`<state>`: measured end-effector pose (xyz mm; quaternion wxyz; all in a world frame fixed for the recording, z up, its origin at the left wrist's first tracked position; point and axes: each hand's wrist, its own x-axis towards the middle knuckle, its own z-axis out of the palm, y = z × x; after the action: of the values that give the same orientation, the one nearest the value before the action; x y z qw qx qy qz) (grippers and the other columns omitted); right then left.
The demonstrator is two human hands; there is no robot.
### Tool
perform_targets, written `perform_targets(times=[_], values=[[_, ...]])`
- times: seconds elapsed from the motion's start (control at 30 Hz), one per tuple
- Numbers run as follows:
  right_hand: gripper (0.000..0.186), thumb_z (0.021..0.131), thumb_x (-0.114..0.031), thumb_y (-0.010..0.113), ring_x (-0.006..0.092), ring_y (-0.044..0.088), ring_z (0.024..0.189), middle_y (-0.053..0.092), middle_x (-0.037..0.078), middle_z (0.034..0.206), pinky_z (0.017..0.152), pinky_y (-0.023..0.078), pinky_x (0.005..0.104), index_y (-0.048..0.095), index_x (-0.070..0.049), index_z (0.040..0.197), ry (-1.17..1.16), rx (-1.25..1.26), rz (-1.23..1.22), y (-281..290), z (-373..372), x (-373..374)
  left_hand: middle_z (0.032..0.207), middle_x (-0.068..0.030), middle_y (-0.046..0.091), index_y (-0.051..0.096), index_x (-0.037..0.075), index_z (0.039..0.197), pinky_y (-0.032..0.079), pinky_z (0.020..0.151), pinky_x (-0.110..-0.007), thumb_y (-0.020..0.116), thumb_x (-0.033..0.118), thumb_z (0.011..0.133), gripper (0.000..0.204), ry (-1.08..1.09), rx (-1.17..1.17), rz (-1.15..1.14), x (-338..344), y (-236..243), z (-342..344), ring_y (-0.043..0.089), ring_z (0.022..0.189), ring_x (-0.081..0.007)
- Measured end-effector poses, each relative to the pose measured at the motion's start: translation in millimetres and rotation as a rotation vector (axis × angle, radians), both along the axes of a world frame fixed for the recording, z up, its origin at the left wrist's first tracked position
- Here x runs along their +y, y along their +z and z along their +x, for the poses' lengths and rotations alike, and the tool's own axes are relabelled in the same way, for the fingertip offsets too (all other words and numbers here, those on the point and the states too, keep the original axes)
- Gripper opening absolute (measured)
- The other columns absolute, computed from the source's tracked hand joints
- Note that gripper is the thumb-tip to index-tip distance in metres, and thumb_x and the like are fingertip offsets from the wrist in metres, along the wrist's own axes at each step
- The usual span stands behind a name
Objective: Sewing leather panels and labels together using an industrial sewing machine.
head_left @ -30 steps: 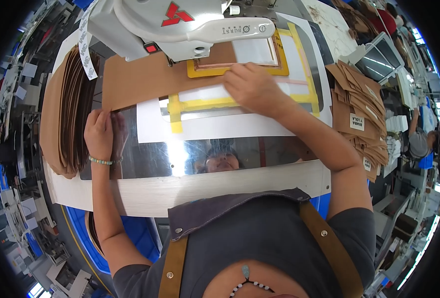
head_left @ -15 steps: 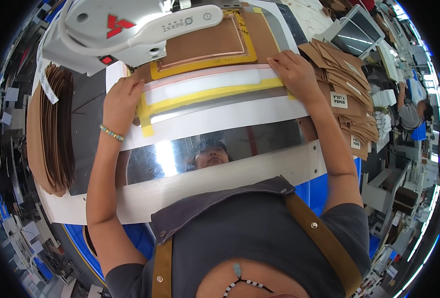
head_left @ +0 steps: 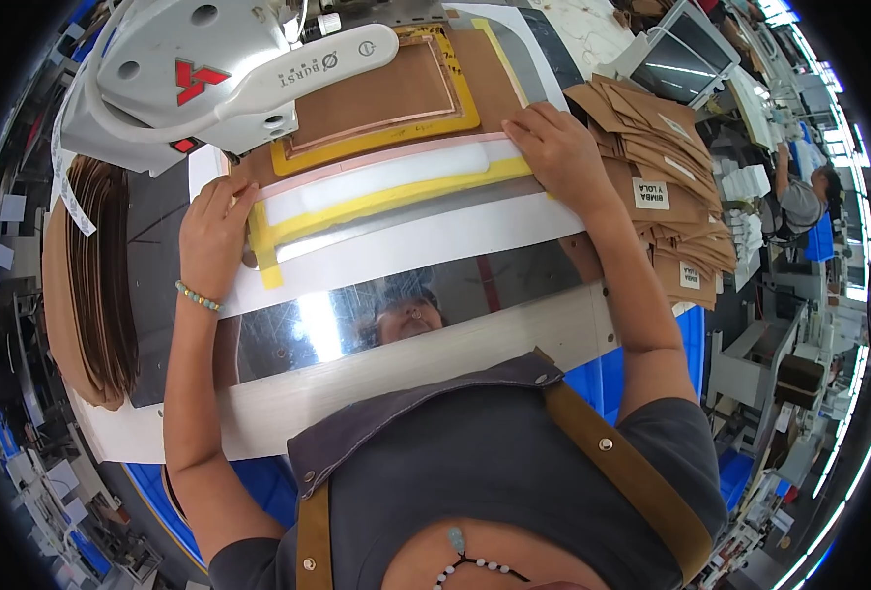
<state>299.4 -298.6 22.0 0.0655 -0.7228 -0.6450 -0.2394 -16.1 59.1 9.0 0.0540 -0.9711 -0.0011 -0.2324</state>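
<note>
A flat brown panel point(head_left: 497, 74) lies beneath the sewing machine head, with a yellow rectangular frame point(head_left: 465, 93) resting on it. My left hand point(head_left: 217, 221) is closed, thumb and fingers pinched at the panel's near left corner. At the near right corner my right hand point(head_left: 551, 147) pinches the panel's edge in the same way. Between the hands runs a straight pinkish strip along that edge, beside a white padded strip point(head_left: 386, 180) bordered with yellow tape point(head_left: 357, 211). My fingers cover both corners.
The machine head point(head_left: 185, 74) with its white handle-shaped lamp point(head_left: 342, 61) overhangs the upper left. A stack of folded brown pieces point(head_left: 91, 285) stands at left. Brown pieces with white labels point(head_left: 652, 187) are piled at right, near a screen point(head_left: 686, 54). A shiny metal plate point(head_left: 455, 305) lies nearer me.
The whole scene has shifted a little left and tilted as my head moved. Both hands keep their places at the panel's corners.
</note>
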Motion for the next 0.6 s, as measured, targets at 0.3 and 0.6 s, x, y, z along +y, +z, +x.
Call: perform_targets(times=[0.3, 0.6], values=[[0.054, 0.108, -0.037, 0.057, 0.0332, 0.029, 0.159, 0.041, 0.009, 0.169, 0.129, 0.022, 0.0527, 0.054, -0.014, 0.157, -0.284, 0.309, -0.173, -15, -24, -14, 0.16, -0.007, 0.053, 0.064, 0.014, 0.147, 0.04, 0.118, -0.049, 0.066, 0.033, 0.102, 0.049, 0.157, 0.104, -0.152, -14, -9, -21, 0.043, 0.15, -0.0372], [0.053, 0.113, -0.043, 0.046, 0.0339, 0.028, 0.16, 0.041, 0.009, 0.17, 0.13, 0.018, 0.0511, 0.053, -0.017, 0.158, -0.308, 0.35, -0.16, -15, -22, -16, 0.161, -0.0112, 0.053, 0.063, 0.011, 0.148, 0.041, 0.12, -0.048, 0.069, 0.027, 0.099, 0.052, 0.176, 0.109, -0.231, -11, -8, -24, 0.045, 0.15, -0.0371]])
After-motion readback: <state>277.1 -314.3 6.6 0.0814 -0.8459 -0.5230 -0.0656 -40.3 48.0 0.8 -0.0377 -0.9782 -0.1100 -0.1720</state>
